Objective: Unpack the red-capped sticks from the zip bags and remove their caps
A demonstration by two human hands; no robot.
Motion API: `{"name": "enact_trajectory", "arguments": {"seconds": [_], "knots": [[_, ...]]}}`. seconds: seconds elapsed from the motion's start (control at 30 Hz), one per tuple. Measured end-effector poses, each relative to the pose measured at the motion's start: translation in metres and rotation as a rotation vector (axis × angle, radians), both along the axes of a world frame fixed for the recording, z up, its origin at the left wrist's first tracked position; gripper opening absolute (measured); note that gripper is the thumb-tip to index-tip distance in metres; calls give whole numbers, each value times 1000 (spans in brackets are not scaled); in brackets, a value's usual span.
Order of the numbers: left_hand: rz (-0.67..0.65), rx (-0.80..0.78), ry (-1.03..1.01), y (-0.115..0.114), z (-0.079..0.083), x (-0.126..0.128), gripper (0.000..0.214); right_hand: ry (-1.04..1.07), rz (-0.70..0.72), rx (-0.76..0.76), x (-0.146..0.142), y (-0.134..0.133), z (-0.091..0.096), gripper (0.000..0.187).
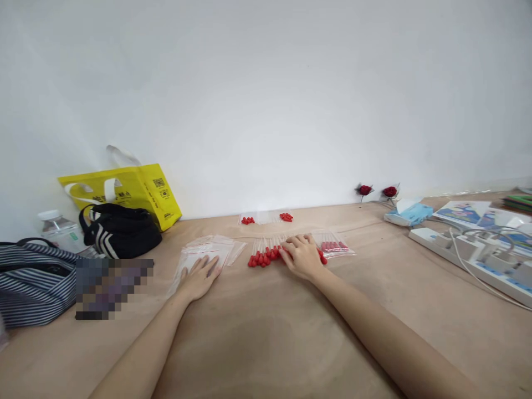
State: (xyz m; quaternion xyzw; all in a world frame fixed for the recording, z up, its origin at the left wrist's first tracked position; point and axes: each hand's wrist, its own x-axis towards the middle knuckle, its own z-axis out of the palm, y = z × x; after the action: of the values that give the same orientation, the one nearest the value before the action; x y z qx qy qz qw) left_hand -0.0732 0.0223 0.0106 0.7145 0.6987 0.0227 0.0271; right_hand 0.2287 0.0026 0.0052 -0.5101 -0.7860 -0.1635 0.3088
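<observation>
My left hand (200, 278) lies flat, fingers spread, on a loose stack of clear zip bags (208, 247) with red seal lines. My right hand (305, 257) rests palm down over a row of thin clear sticks with red bulb-shaped ends (261, 259). Its fingers are stretched out and cover part of the row. Just right of that hand is a clear bag (336, 247) with several red pieces inside. Farther back, by the wall, lie two small groups of red pieces, a left group (248, 220) and a right group (286, 217), apparently in clear bags.
To the left stand a yellow bag (162, 194), a black pouch (128, 233), a bottle (60, 230) and a striped bag (37, 285). On the right are two dark red roses (389, 192), a blue pack (409, 215), printed sheets (461, 211) and a white power strip (469, 259) with cables.
</observation>
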Motion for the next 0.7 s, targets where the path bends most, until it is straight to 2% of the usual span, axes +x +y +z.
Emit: {"name": "enact_trajectory", "arguments": {"seconds": [0.1, 0.2, 0.27, 0.33, 0.4, 0.53, 0.6, 0.7], "knots": [[-21, 84, -19, 1, 2, -5, 48, 82, -173, -33, 42, -7, -4, 25], [-44, 255, -44, -2, 6, -2, 41, 253, -567, -196, 91, -10, -8, 30], [-96, 397, -91, -7, 9, 8, 36, 364, -797, -326, 116, -8, -10, 44], [-198, 499, -178, -17, 10, 24, 34, 453, -850, -494, 130, -4, -12, 56], [-320, 521, -275, -30, 7, 44, 34, 518, -848, -601, 135, 2, -14, 62], [-466, 357, -320, -52, -3, 78, 40, 594, -870, -588, 133, 11, -20, 56], [-497, 281, -309, -55, -7, 85, 44, 626, -857, -577, 134, 13, -22, 49], [-479, 253, -325, -53, -10, 84, 45, 690, -831, -552, 137, 12, -25, 42]]}}
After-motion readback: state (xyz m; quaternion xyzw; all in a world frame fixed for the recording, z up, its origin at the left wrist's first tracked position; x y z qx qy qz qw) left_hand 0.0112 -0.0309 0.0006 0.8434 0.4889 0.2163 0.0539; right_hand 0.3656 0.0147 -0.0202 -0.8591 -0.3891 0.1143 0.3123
